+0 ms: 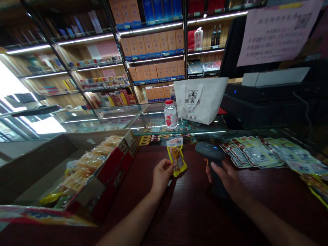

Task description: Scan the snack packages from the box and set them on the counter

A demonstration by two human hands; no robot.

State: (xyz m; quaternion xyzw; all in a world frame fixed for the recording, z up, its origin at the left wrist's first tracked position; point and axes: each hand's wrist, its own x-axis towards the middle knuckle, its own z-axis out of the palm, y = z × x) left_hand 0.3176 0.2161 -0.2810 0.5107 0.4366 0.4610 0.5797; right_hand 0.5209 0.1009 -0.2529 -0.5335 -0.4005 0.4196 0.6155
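Between the thumb and fingers of my left hand (pixel 163 174) is the lower edge of a snack packet (pixel 176 155), yellow-edged with a clear front and what looks like a drumstick inside. Its white top end points away from me. My right hand (pixel 228 176) is wrapped round the handle of a dark barcode scanner (pixel 211 151), which shows a small blue light on top. The scanner's head faces left, toward the packet, and the two are apart. Part of the scanner's handle is hidden by my fingers and shadow.
At left stands an open cardboard box (pixel 107 184) with wrapped snacks inside. Flat packets (pixel 256 150) lie overlapping at right. Beyond the dark red counter (pixel 189 208), a red-capped bottle (pixel 170 115) and a white bag (pixel 205 99) stand on glass. A monitor (pixel 230 51) carries a paper sign.
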